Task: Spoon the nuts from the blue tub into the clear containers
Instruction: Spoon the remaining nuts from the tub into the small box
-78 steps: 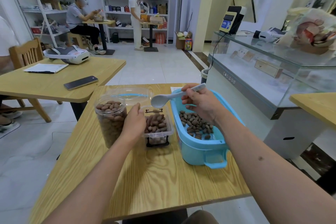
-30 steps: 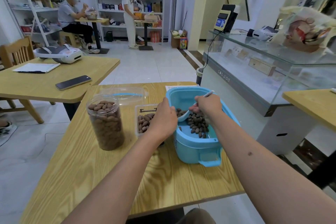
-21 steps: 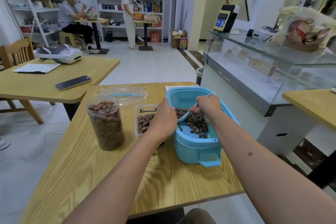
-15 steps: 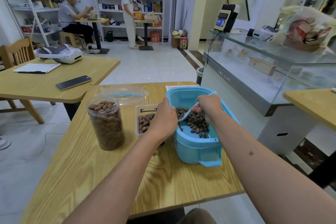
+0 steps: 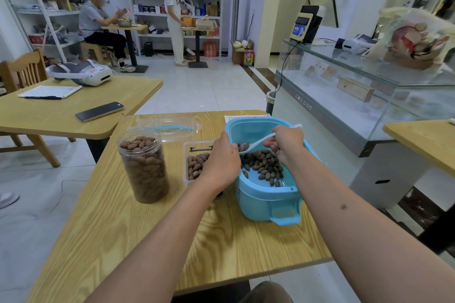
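- Nuts (image 5: 263, 166) heaped loose inside blue tub (image 5: 267, 198) on counter (image 5: 152, 233), right of small clear container (image 5: 195, 162).
- White spoon (image 5: 256, 146) pinched in right hand (image 5: 285, 141), bowl loaded, over tub.
- Left hand (image 5: 222, 162) curled on tub rim.
- Tall clear jar (image 5: 144, 165) filled, unlabelled.
- "coolpad" readable on display case (image 5: 304, 103).

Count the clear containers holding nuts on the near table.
2. A tall round jar, full to the top, stands left. A low square box, partly filled, sits between the jar and the blue tub, half hidden by the left hand.
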